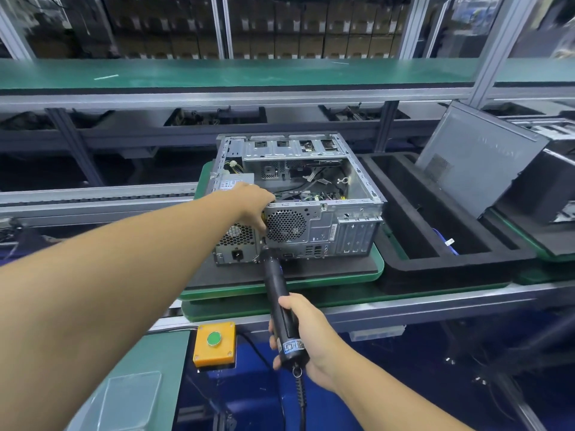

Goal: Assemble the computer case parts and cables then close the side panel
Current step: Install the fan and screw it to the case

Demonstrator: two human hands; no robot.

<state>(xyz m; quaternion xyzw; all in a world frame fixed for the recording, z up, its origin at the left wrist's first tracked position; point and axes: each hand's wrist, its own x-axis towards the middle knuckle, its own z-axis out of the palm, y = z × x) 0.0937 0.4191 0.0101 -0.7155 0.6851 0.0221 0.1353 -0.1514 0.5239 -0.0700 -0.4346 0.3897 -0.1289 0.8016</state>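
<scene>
One open silver metal computer case [323, 222] lies on a green-edged black pallet [311, 273], its rear panel facing the person. The right grip [311, 337] clenches one black cylindrical electric screwdriver [278, 290], whose long axis runs away from the person, tip at that panel. The left grip [252, 203] drapes over the case's rear edge; grasping or not, I cannot tell. To the right are one black foam tray [401, 265] and one leaning grey side panel [476, 157].
</scene>
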